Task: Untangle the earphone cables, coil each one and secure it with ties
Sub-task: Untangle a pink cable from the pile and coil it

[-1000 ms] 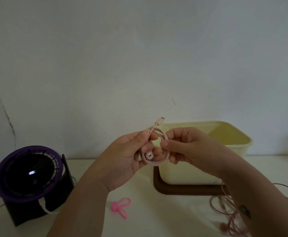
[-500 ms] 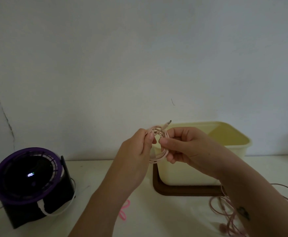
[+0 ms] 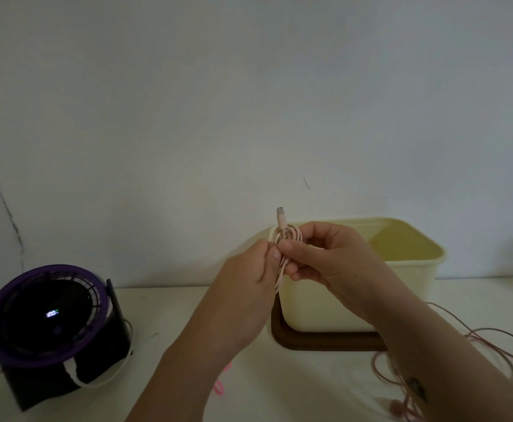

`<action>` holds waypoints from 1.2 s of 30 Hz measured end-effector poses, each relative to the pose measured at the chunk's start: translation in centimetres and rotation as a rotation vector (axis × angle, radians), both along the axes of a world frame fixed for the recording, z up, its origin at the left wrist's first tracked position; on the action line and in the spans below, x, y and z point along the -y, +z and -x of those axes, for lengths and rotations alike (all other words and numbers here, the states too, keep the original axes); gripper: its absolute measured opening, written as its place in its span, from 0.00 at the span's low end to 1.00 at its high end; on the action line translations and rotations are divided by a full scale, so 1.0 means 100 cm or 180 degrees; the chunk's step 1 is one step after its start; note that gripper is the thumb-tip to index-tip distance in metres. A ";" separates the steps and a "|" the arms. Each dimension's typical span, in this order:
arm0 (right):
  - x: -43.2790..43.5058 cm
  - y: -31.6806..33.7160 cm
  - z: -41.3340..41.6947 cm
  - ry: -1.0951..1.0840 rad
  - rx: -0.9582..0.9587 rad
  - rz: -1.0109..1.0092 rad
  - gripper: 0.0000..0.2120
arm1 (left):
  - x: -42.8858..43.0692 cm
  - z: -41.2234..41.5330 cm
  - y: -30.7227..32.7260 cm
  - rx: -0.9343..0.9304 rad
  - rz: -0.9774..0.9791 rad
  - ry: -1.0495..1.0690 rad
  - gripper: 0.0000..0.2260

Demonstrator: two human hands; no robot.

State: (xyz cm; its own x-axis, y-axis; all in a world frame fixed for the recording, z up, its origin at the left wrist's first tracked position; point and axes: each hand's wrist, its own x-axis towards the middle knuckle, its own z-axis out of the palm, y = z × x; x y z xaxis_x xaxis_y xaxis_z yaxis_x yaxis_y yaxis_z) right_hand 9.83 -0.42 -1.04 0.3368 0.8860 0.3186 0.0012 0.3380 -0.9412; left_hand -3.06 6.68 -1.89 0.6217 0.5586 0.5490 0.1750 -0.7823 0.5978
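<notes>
Both hands meet in mid-air above the worktop (image 3: 169, 312), in front of the cream tub. The left hand (image 3: 246, 278) and the right hand (image 3: 328, 257) each pinch the same coiled earphone cable (image 3: 292, 235), thumbs and fingertips closed on it from opposite sides, so the hands are touching or nearly so. The coil is thin, pale pink cord, seen almost edge-on as a narrow flattened loop. Its strands bunch together and run down between the two thumbs. Its plug (image 3: 281, 217), a short stiff sleeve with a small metal tip, stands upright above the loop.

Behind the hands sits the tub (image 3: 407, 275), smooth matte plastic with rounded corners and an open top. It rests on a dark brown tray (image 3: 325, 344) with a rounded rim that shows along the tub's front and left side.

On the right, a second pink earphone cable (image 3: 489, 342) lies loose in wide, slack loops across the worktop. It passes under the right forearm, and a rounded earbud (image 3: 396, 409) shows near the bottom edge.

A bright pink tie (image 3: 219, 386) lies on the worktop, partly hidden by the left forearm.

At far left stands a round fan (image 3: 45, 312) with a purple ring and dark grille, on a black base. Bare worktop lies between the fan and the tray. The plain pale wall (image 3: 249, 102) rises behind.
</notes>
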 end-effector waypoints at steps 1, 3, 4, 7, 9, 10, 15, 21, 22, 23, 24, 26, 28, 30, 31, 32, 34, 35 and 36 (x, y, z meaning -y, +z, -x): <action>0.000 0.000 0.000 -0.0024 0.0032 0.0017 0.12 | 0.000 0.001 0.000 -0.0032 0.0028 -0.0005 0.15; 0.000 0.001 0.001 -0.0009 0.0005 0.0072 0.11 | -0.001 0.002 0.001 -0.0155 0.0105 -0.0046 0.15; 0.000 0.000 0.002 0.0019 -0.0032 0.0105 0.11 | -0.001 0.003 0.001 -0.0218 0.0171 -0.0107 0.16; 0.002 0.001 0.002 0.0133 -0.0122 0.0188 0.11 | -0.001 0.006 0.003 -0.0274 0.0400 -0.0343 0.18; 0.001 0.001 0.002 0.0142 -0.0141 0.0206 0.10 | 0.000 0.007 0.005 -0.0298 0.0576 -0.0497 0.19; 0.000 0.001 0.003 0.0109 -0.0143 0.0197 0.10 | 0.000 0.006 0.005 -0.0321 0.0652 -0.0549 0.18; -0.006 -0.006 0.007 -0.0131 -0.0123 0.0165 0.05 | -0.005 0.003 0.002 -0.0463 0.0909 -0.0487 0.19; -0.004 -0.005 0.002 -0.0256 -0.0207 0.0247 0.16 | -0.004 -0.002 -0.004 -0.0483 0.1009 -0.0358 0.14; -0.004 -0.005 0.001 -0.0229 -0.0165 0.0273 0.16 | -0.003 0.000 -0.005 -0.0618 0.0816 -0.0375 0.14; -0.004 -0.004 0.000 -0.0191 -0.0058 0.0289 0.14 | -0.002 0.001 -0.006 -0.0793 0.0513 -0.0365 0.14; -0.004 -0.004 0.000 -0.0159 0.0065 0.0299 0.11 | -0.001 0.002 -0.007 -0.0914 0.0258 -0.0368 0.15; -0.003 -0.004 0.000 -0.0136 0.0240 0.0269 0.07 | 0.000 0.003 -0.005 -0.1019 0.0065 -0.0417 0.16; -0.002 -0.003 0.001 -0.0185 0.0341 0.0146 0.06 | -0.001 0.005 -0.003 -0.0989 -0.0019 -0.0403 0.14; -0.001 -0.001 0.004 -0.0230 0.0437 -0.0027 0.09 | -0.002 0.007 -0.002 -0.0881 -0.0096 -0.0385 0.09; -0.001 -0.001 0.006 -0.0234 0.0486 -0.0101 0.10 | -0.003 0.010 -0.002 -0.0845 -0.0166 -0.0358 0.09; -0.001 -0.001 0.008 -0.0240 0.0538 -0.0155 0.10 | -0.003 0.013 -0.002 -0.0842 -0.0235 -0.0341 0.10; -0.002 -0.003 0.015 -0.0175 0.0641 -0.0194 0.06 | -0.003 0.023 -0.005 -0.0849 -0.0295 -0.0272 0.09; -0.003 -0.005 0.019 -0.0141 0.0686 -0.0188 0.05 | -0.003 0.029 -0.007 -0.0901 -0.0307 -0.0237 0.09; -0.005 -0.008 0.024 -0.0093 0.0724 -0.0168 0.05 | -0.004 0.035 -0.010 -0.1005 -0.0246 -0.0202 0.10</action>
